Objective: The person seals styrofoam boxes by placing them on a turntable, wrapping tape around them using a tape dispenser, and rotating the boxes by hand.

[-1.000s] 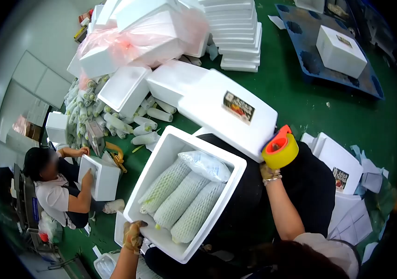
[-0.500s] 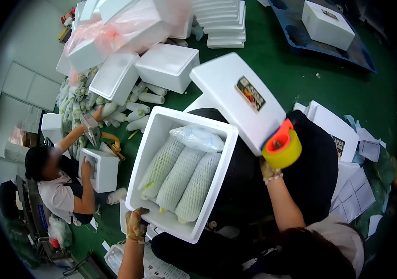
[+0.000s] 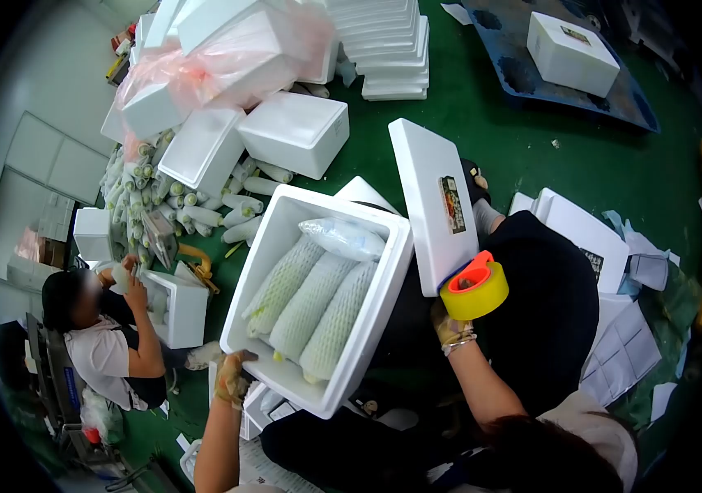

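Note:
A white foam box stands tilted in front of me. Inside lie long pale-green vegetables in foam net sleeves, with a clear ice pack across their far ends. My gloved left hand is closed on the box's near left corner. On the right, my gloved right hand grips the lower end of a white foam lid bearing a picture label. A roll of yellow tape with an orange-red core is at that same hand, partly hiding its fingers. The lid is raised on edge beside the box.
At left, another person handles a sleeved vegetable beside a foam box. Further off are a pile of sleeved vegetables, foam boxes and stacked lids. A blue pallet carries one closed box. More lids lie at right.
My right hand has moved left and slightly down, and the lid has swung more upright. The box has shifted slightly left. The other person's reaching arm has drawn back from the pile.

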`<state>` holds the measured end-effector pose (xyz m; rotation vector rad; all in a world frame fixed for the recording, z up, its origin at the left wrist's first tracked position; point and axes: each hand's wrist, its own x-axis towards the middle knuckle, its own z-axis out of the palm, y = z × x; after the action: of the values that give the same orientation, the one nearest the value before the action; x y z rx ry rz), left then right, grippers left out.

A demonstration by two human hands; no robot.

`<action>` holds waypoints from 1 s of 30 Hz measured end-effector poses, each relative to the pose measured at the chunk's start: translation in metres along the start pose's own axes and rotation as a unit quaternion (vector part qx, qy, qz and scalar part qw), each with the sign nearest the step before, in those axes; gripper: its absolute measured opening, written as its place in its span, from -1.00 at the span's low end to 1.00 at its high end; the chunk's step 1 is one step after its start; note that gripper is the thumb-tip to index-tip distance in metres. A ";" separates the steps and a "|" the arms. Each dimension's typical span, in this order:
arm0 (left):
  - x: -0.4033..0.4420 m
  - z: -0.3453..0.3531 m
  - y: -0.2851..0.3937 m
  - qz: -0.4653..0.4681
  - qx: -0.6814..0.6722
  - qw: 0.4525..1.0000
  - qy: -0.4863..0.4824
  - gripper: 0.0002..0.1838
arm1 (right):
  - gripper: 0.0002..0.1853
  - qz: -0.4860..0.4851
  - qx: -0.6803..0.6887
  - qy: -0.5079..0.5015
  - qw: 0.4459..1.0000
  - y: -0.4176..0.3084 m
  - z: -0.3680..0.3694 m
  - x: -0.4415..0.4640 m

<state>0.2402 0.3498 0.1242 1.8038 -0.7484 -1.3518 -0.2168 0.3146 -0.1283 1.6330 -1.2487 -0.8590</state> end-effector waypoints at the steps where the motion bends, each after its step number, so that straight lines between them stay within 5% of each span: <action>1: 0.010 -0.008 -0.002 -0.004 0.046 0.999 -0.010 -0.76 | -0.67 0.179 0.285 0.062 0.940 0.002 0.005 0.002; 2: 0.020 -0.016 -0.003 -0.007 0.092 0.996 -0.021 -0.78 | -0.67 0.286 0.600 0.056 0.745 0.001 0.001 0.006; 4: 0.014 0.007 0.027 -0.067 0.100 0.992 0.034 -0.76 | -0.69 0.284 0.751 0.046 0.594 0.067 -0.029 0.010; 8: 0.013 0.015 0.045 -0.111 0.128 0.983 0.067 -0.69 | -0.70 0.285 0.706 0.068 0.645 0.062 -0.042 0.023; 9: 0.015 0.012 0.045 -0.112 0.083 0.989 0.053 -0.69 | -0.68 0.350 0.783 0.059 0.511 0.043 -0.046 0.035; 12: -0.004 0.030 0.070 -0.120 0.051 0.990 0.044 -0.66 | -0.67 0.289 0.754 0.092 0.583 0.054 -0.053 0.040; 13: 0.003 0.031 0.066 -0.114 0.027 0.992 0.036 -0.66 | -0.64 0.347 0.882 0.102 0.303 0.053 -0.055 0.050; 15: 0.030 0.009 0.048 -0.105 -0.002 0.994 0.041 -0.68 | -0.61 0.370 0.923 0.107 -0.008 0.061 -0.046 0.053; 17: 0.041 0.004 0.055 -0.118 0.030 0.992 0.043 -0.68 | -0.47 0.143 0.826 0.146 -0.525 0.111 -0.024 0.035; 19: 0.035 0.021 0.078 -0.132 0.062 0.988 0.052 -0.60 | -0.55 0.223 0.879 0.120 -0.405 0.154 -0.007 0.021; 20: 0.044 0.019 0.077 -0.058 0.169 0.983 0.049 -0.56 | -0.55 0.261 0.897 0.099 -0.342 0.176 0.001 0.013; 21: 0.055 0.009 0.070 0.017 0.272 0.961 0.050 -0.51 | -0.57 0.233 0.865 0.042 -0.442 0.215 0.005 -0.004; 22: 0.074 -0.002 0.048 0.161 0.566 0.781 0.210 -0.25 | -0.56 0.235 0.888 0.019 -0.396 0.243 0.008 -0.012; 24: -0.012 0.098 0.118 0.404 0.519 0.687 0.309 -0.29 | -0.51 0.234 0.925 -0.027 -0.299 0.299 0.014 -0.030; 25: -0.031 0.137 0.135 0.523 0.324 0.755 0.228 -0.42 | -0.50 0.200 0.949 -0.020 -0.243 0.314 0.019 -0.037; 26: -0.050 0.175 0.146 0.522 0.282 0.789 0.161 -0.55 | -0.49 0.167 0.969 -0.009 -0.184 0.328 0.023 -0.045; 29: -0.078 0.269 0.138 0.643 0.444 0.624 0.031 -0.51 | -0.48 0.083 0.995 0.020 -0.051 0.360 0.026 -0.056; 30: -0.107 0.296 0.164 0.655 0.443 0.612 -0.007 -0.50 | -0.48 0.060 0.998 0.020 -0.029 0.364 0.022 -0.054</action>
<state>-0.0766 0.2810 0.2691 1.0894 -2.3743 0.1254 -0.3804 0.3237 0.2024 -0.9083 0.8234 -1.2591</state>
